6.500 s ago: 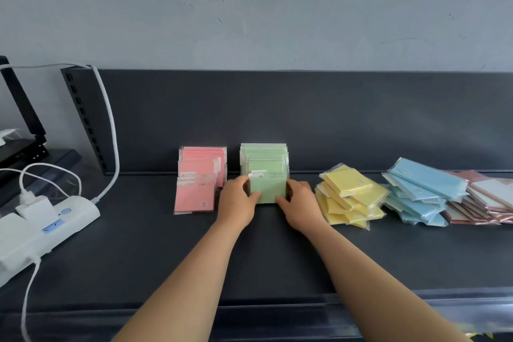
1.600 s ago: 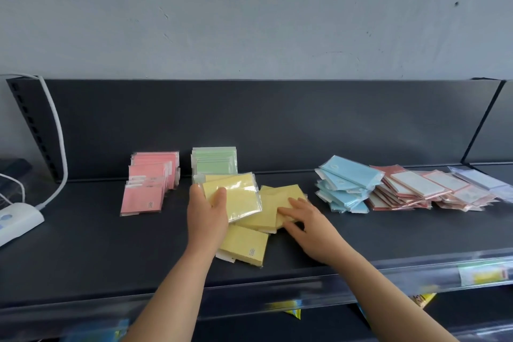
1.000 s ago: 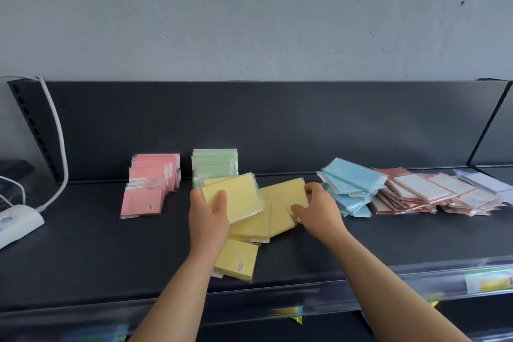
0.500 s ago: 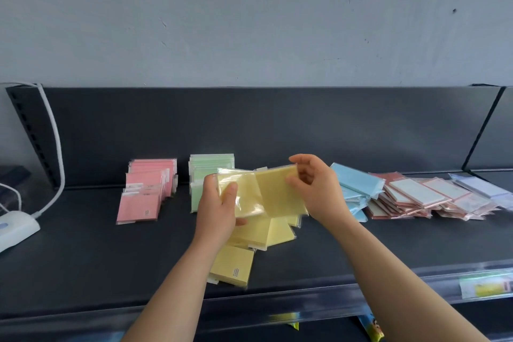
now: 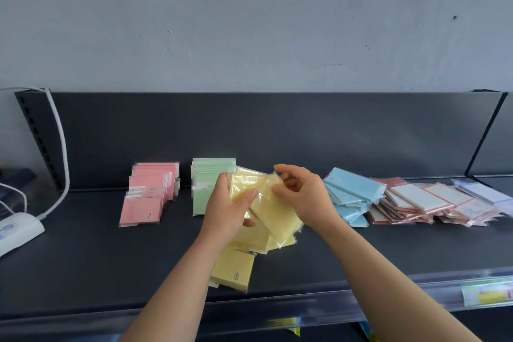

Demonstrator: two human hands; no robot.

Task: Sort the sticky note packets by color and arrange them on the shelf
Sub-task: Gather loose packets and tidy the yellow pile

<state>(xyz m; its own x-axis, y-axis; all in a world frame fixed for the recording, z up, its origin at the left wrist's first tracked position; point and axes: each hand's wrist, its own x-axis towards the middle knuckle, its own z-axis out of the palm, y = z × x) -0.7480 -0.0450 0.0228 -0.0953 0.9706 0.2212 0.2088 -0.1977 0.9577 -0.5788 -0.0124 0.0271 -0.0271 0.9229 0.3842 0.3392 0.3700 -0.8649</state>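
Both hands hold yellow sticky note packets above the dark shelf (image 5: 83,253). My left hand (image 5: 226,209) grips one yellow packet (image 5: 244,183) with the thumb across its front. My right hand (image 5: 304,197) pinches the top corner of a second yellow packet (image 5: 274,214), which hangs tilted. More yellow packets (image 5: 234,269) lie loose on the shelf beneath my hands. Pink packets (image 5: 151,194) stand in a row at the left, with a green row (image 5: 206,183) right beside them.
A blue pile (image 5: 349,197), a pile of white packets with coppery edges (image 5: 410,204) and pale lilac packets (image 5: 483,191) lie to the right. A white power strip (image 5: 16,230) with a cable sits at the far left. The shelf's front lip carries a price label (image 5: 487,293).
Both hands went from the green row to the yellow pile, pulled it left and spread it out. Each hand then lifted a yellow packet; the right one now hangs tilted.
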